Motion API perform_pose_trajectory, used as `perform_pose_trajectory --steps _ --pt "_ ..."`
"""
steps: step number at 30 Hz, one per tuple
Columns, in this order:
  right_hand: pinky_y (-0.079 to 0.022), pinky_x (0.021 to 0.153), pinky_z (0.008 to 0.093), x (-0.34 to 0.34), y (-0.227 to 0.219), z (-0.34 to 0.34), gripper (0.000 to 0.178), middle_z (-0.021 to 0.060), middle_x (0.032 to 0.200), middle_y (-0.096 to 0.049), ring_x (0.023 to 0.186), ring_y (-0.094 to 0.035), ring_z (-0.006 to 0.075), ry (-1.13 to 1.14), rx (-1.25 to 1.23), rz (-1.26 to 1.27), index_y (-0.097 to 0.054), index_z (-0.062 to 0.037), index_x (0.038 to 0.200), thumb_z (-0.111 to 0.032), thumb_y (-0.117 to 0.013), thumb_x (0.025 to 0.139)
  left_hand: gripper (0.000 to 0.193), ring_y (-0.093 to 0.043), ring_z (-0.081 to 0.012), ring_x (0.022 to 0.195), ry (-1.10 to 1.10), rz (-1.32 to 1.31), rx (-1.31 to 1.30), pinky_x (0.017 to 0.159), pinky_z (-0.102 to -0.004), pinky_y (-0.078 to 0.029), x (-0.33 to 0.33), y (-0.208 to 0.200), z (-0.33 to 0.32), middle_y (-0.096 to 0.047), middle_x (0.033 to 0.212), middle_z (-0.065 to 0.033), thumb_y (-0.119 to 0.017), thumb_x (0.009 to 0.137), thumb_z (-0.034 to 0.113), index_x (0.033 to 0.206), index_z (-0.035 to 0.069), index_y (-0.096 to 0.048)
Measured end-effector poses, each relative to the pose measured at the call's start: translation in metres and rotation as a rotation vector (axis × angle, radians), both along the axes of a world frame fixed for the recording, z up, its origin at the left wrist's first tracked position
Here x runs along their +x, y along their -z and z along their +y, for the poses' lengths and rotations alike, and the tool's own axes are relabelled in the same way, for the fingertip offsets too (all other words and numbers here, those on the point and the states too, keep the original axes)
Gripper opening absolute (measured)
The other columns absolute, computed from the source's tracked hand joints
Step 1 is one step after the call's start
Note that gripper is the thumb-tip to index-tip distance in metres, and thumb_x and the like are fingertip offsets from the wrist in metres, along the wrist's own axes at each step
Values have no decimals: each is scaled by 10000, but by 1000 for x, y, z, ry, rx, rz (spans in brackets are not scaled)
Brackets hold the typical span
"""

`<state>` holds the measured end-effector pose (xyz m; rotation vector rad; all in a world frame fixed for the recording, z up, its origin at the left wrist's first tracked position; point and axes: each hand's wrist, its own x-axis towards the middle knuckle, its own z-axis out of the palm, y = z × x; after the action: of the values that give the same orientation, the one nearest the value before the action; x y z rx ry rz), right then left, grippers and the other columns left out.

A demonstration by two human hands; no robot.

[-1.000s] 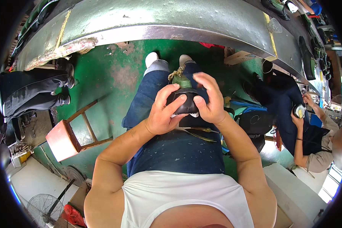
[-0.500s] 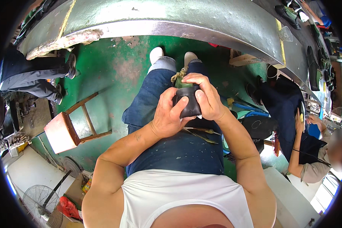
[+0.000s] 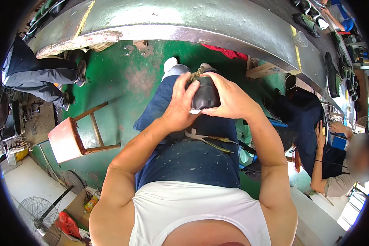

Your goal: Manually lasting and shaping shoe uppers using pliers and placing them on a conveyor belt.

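A dark shoe (image 3: 206, 95) with olive laces rests on my lap above my blue jeans. My left hand (image 3: 180, 107) grips its left side, thumb and fingers wrapped over the upper. My right hand (image 3: 229, 98) clasps its right side from above, fingers curled over the heel end. A pale edge shows under the shoe between my thumbs. A tool with a pale handle (image 3: 205, 137) lies across my thighs just below the shoe.
A long grey metal bench (image 3: 201, 24) curves across the top, with more shoes (image 3: 332, 69) along its right end. A red wooden stool (image 3: 71, 137) stands on the green floor at left. Another person (image 3: 336, 164) sits at right; someone's legs (image 3: 41, 78) are at left. A fan (image 3: 37, 211) lies lower left.
My view has tilted slightly, so the shoe and both hands sit a little higher. My hands have shifted their hold around the shoe, staying closed on it.
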<state>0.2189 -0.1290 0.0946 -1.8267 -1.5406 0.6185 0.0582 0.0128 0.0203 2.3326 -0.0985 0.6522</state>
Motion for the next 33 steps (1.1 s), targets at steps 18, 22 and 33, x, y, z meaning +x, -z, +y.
perform_pose_trajectory --steps 18,22,33 --pt "-536 778 423 -94 45 -149 565 205 985 -674 851 -677 344 164 -593 218 -581 4 1147 -349 -819 776 616 -638 -179 1060 290 917 -1037 847 -315 -545 20 -4 45 -668 1203 -96 -736 919 402 1365 22 -542" --pt "-495 709 294 -78 75 -203 476 58 940 -624 820 -623 150 357 -461 1045 -561 -12 1132 -179 -813 765 614 -654 -182 986 -46 1222 -663 783 -345 -524 16 14 11 -707 1108 -120 -587 975 539 1250 -6 -649" --pt "-522 817 355 -79 28 -132 350 186 1011 -675 888 -679 259 314 -603 494 -555 12 1232 -189 -588 947 569 -621 -87 868 262 1108 -1142 650 -256 -506 1 -6 23 -678 1114 -32 -523 821 0 1388 34 -552"
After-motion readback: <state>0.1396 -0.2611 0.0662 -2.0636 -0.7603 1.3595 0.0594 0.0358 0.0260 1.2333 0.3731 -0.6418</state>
